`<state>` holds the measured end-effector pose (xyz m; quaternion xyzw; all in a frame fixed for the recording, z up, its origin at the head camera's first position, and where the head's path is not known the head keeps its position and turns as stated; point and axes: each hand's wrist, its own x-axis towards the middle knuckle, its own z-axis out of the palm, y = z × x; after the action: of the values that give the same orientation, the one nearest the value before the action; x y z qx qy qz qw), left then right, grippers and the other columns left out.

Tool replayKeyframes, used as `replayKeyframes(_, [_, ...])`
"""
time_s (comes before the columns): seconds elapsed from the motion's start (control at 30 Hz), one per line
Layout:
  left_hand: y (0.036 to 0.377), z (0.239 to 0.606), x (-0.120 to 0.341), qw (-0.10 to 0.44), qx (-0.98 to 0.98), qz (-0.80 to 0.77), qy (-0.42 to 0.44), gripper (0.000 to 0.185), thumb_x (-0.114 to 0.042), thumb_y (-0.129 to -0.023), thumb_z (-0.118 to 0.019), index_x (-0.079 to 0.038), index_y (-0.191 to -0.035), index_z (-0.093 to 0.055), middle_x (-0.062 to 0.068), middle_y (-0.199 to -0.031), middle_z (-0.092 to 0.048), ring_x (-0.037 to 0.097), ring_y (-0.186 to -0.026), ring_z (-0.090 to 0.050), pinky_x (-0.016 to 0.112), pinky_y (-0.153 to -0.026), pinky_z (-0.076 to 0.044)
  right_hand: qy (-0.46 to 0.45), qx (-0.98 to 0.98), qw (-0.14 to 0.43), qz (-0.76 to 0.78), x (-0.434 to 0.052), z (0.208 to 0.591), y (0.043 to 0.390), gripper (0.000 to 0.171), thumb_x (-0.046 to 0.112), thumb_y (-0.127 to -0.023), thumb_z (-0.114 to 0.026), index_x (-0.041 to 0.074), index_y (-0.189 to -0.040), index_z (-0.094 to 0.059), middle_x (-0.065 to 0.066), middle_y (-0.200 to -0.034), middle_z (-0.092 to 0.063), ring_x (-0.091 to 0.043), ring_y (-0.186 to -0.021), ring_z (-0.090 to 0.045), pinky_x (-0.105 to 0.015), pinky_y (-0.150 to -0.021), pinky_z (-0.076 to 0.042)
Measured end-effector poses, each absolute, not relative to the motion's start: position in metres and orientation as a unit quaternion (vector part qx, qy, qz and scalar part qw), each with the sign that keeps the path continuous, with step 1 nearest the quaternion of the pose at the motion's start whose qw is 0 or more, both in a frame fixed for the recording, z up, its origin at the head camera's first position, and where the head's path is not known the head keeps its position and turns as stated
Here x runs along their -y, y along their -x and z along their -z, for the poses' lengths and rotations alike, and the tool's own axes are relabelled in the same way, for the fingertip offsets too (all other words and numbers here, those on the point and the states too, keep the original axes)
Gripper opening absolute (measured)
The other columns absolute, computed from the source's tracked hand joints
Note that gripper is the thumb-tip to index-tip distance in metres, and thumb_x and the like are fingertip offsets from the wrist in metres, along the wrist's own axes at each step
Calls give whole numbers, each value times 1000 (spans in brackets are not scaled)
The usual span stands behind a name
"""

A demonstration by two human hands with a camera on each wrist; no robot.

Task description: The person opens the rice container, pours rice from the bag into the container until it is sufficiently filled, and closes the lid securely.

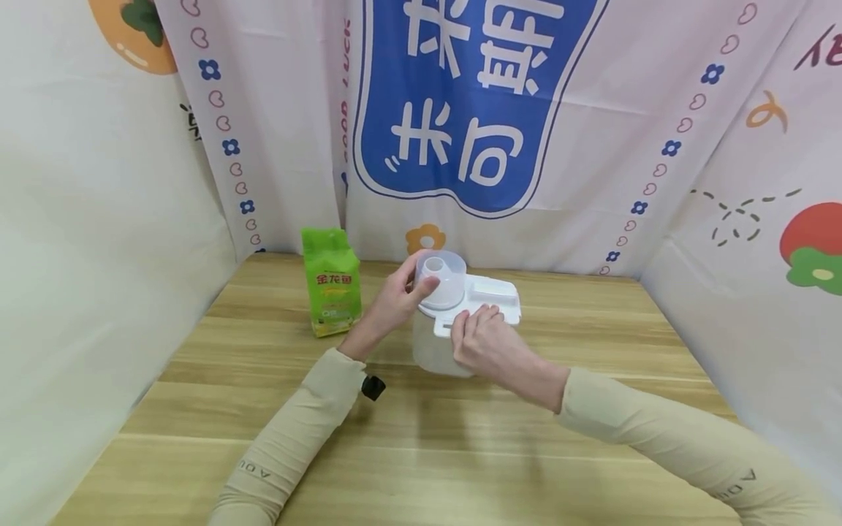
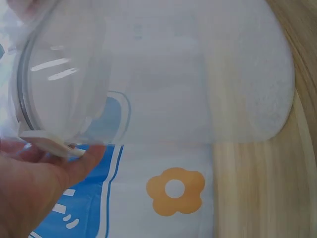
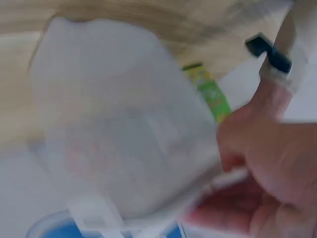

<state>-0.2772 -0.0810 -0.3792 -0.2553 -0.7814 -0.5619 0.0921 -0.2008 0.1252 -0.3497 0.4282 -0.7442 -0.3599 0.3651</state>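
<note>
Centrally on the wooden table a translucent container with a white lid is stood upright. On the lid's left end a clear round cup is seated, and it is gripped by the left hand, fingers curled round its side with the thumb against the near wall. In the left wrist view the cup is seen close up, with a thumb pressed under its rim. The lid's near edge is held by the right hand; its fingers are laid close together on top of the lid, bent at the knuckles. The right wrist view is blurred; the container is made out, with the hand curled at its edge. A green bag is stood upright just left of the container, apart from it. Printed cloth is hung behind the table.
</note>
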Motion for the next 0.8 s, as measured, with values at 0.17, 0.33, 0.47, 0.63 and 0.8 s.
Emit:
replayKeyframes(0.17, [281, 375, 81, 108, 783, 550, 271, 74, -63, -91, -51, -16, -147, -40, 12, -133, -58, 27, -120, -57, 46, -101, -51, -458, 736, 369, 336, -130, 339, 204, 23, 1, -89, -48, -5, -97, -69, -10, -65, -67, -19, -50, -57, -29, -48, -54])
replayKeyframes(0.33, [281, 376, 82, 92, 786, 553, 261, 73, -60, -93, -53, -15, -149, -39, 13, -137, -55, 28, -126, -54, 47, -107, -46, -489, 730, 354, 321, -135, 333, 208, 17, 8, -88, -63, -4, -98, -69, -5, -63, -64, -14, -49, -48, -24, -44, -44])
replayKeyframes(0.47, [280, 376, 82, 79, 787, 556, 255, 64, -50, -97, -54, -17, -149, -37, 12, -138, -54, 28, -126, -54, 47, -105, -48, -500, 737, 352, 288, -142, 330, 211, 21, 15, -88, -69, -2, -100, -69, -6, -70, -67, -17, -54, -54, -25, -45, -44])
replayKeyframes(0.63, [279, 377, 80, 54, 788, 560, 251, 56, -32, -103, -50, -15, -152, -32, 16, -144, -49, 31, -133, -49, 46, -107, -46, -497, 757, 355, 232, -148, 330, 214, 30, 33, -87, -70, 4, -91, -66, -3, -68, -63, -18, -55, -56, -28, -44, -45])
replayKeyframes(0.8, [276, 379, 81, 51, 782, 566, 256, 56, -25, -104, -48, -12, -154, -26, 17, -149, -43, 33, -138, -43, 48, -111, -42, -489, 796, 310, 176, -151, 326, 215, 41, 49, -86, -69, 10, -81, -57, -1, -67, -57, -18, -58, -56, -30, -44, -46])
